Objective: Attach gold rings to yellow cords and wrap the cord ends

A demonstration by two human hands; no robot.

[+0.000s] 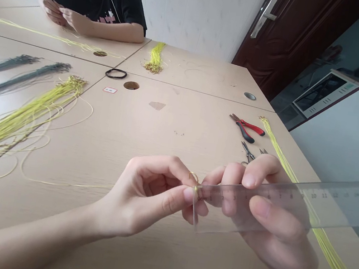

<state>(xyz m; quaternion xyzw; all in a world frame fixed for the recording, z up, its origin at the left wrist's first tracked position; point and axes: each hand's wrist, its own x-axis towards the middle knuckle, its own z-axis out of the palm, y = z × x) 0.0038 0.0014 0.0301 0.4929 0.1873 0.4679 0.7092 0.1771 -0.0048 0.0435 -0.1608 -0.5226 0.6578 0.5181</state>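
Note:
My left hand (pixel 152 194) pinches a thin yellow cord (pixel 196 188) between thumb and forefinger. A small loop (pixel 194 176) of it stands up above the fingertips. Held against that spot is the zero end of a clear plastic ruler (pixel 222 206). My right hand (pixel 276 215) grips the ruler between thumb and fingers, some of which show through the plastic. The ruler slants up to the right, above the table. A loose yellow strand (pixel 64 185) runs from behind my left hand to a yellow cord bundle (pixel 11 129).
Red-and-black pliers (pixel 247 128) and small scissors (pixel 248 151) lie beyond my right hand. More yellow cords (pixel 285 161) lie along the right edge. Grey cord bundles (pixel 19 80) are at left. A black band (pixel 116 73) lies near a table hole (pixel 131 85). Across sits a person (pixel 125 6).

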